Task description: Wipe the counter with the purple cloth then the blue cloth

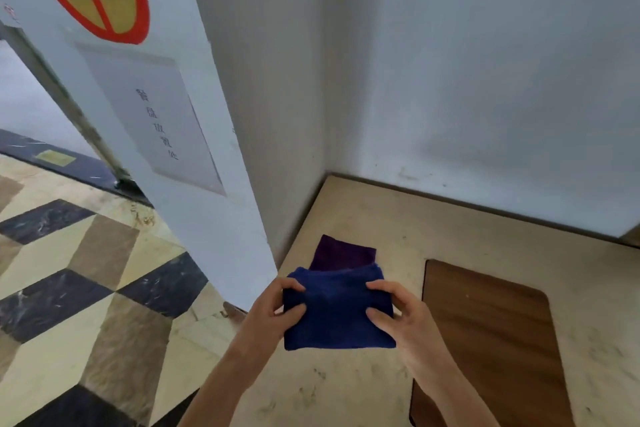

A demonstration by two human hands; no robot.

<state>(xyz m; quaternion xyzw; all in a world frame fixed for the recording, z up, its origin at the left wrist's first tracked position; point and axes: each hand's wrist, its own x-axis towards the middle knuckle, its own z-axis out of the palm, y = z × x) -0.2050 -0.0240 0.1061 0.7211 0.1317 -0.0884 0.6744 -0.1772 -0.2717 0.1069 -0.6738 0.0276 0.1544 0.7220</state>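
Left hand (277, 305) is pinching the left edge of the folded blue cloth (337, 312), right hand (401, 319) is gripping its right edge, both holding it just over the counter (450, 229). Purple cloth (341, 255) is lying on the counter just beyond both hands, its near edge hidden under the blue one. Risk, judging by task order: blue is going first if purple hasn't wiped yet; also the fold is looking loose, so it may be bunching or dragging purple along.
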